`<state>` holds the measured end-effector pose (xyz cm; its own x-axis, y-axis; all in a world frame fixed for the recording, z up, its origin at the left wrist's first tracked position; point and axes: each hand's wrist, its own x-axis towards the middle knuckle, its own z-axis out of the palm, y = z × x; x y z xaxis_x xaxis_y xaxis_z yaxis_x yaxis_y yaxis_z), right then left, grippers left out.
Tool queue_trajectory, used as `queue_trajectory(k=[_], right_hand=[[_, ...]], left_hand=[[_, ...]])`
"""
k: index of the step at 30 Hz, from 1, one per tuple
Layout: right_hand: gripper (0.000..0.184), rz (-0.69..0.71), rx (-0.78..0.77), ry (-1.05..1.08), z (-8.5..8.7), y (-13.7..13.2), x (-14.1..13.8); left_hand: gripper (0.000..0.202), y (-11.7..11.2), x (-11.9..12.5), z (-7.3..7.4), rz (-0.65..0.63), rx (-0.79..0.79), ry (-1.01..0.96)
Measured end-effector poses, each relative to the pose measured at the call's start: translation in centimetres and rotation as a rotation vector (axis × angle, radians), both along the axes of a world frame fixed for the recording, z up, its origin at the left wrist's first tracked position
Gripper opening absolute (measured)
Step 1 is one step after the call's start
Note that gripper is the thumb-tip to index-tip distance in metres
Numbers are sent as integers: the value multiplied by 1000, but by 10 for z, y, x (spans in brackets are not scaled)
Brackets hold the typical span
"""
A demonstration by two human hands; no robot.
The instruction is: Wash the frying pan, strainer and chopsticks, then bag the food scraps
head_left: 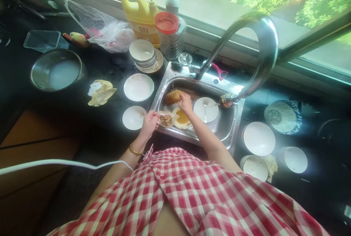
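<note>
Sink (229, 128) full of dishes here, set into a dark table (90, 119) under a window. The left hand (149, 123) has its fingers closed on the rim of a small clear bowl (167, 118) with brownish scraps in it, holding it right at the sink's near-left edge. The right hand (185, 103) is just past that, fingers curled round a brown sponge (172, 97) that sticks out to their left, near the sink's back wall. Directly below those fingers sits a bowl of yellow liquid (182, 118), touching the clear bowl's side as far as I can tell. Just right of the right fingers there's a white plate (206, 110) with a spoon on it, under the tap (246, 57) spout.

Left of the left fingers, on the table, are two white saucers (134, 117), one farther back, plus a crumpled yellow rag (101, 92) and a steel pot (56, 69) well off to the left. Behind the sink: a stack of bowls (142, 51), a yellow soap jug (141, 16) and a red-lidded jar (170, 33). More white bowls (259, 138) sit well right of the hands. Gold bangle on the left wrist, red checked dress up front.
</note>
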<state>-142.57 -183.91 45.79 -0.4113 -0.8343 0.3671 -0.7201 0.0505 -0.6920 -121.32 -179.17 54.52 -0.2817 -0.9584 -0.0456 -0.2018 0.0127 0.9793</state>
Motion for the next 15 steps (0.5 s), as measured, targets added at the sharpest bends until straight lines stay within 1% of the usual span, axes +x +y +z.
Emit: queue_trajectory(k=[2, 3, 4, 5, 7, 9, 10, 12, 14, 15], right_hand=[[26, 118, 5, 26, -11, 15, 1], [25, 128, -19, 5, -16, 24, 1], [26, 98, -65, -46, -22, 33, 0], [27, 35, -121, -125, -27, 43, -2], [31, -141, -214, -325, -38, 68, -12], [37, -336, -239, -477, -50, 98, -30], [40, -428, -219, -507, -56, 113, -40], [49, -557, -88, -463, -66, 140, -61], [63, -618, 105, -339, -72, 158, -76], [68, -627, 183, -268, -74, 162, -80]], left_hand=[[14, -1, -3, -2, -11, 0, -11], [14, -1, -4, -3, -17, -1, -14], [15, -1, -5, -3, -24, -3, -17], [15, -2, -5, -3, -31, -4, -19], [16, -2, -6, -3, -42, -7, -16], [17, -2, -8, -3, -51, -9, -5], [17, -2, -8, -3, -54, -12, -1], [17, -1, -10, -5, -55, -17, -8], [16, -1, -13, -6, -52, -26, -25], [16, -1, -13, -7, -52, -31, -32]])
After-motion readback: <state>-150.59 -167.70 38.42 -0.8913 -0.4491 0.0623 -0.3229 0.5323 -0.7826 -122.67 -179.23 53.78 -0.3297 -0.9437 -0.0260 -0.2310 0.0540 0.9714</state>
